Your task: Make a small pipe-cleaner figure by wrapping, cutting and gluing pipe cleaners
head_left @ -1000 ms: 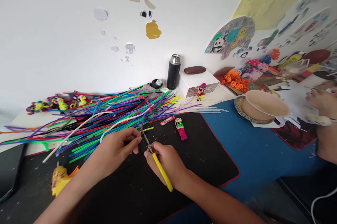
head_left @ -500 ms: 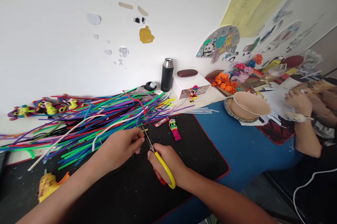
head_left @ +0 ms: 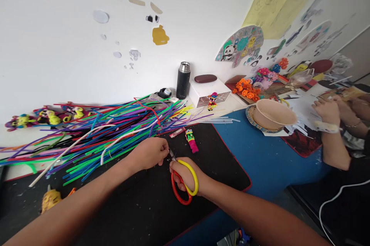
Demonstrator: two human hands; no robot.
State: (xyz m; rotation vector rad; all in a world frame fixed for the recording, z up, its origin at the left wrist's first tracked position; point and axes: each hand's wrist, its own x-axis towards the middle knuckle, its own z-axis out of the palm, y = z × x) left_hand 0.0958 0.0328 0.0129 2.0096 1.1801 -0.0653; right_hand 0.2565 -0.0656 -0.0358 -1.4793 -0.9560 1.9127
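My right hand [head_left: 186, 174] grips a pair of scissors [head_left: 194, 174] with one yellow and one red handle loop. Their short metal blades point up and left at the fingertips of my left hand [head_left: 153, 151]. Those left fingers are pinched together; whatever they hold is too small or hidden to make out. Behind both hands spreads a pile of colourful pipe cleaners [head_left: 115, 134]. A small figure of pink, green and yellow pipe cleaner [head_left: 191, 141] lies on the black mat [head_left: 219, 165], beside a small pink-and-white packet [head_left: 177, 133].
A yellow glue gun [head_left: 50, 199] lies at the lower left. Against the wall stand a black flask [head_left: 183, 80] and a white box [head_left: 199, 94] with a finished doll [head_left: 212, 101] before it. To the right are a beige bowl [head_left: 274, 115] and another person's hand [head_left: 326, 111] near white paper.
Both hands have shifted slightly right. The scissor handles have spread apart and turned, so the red loop now shows fully, and less of the blades is visible.
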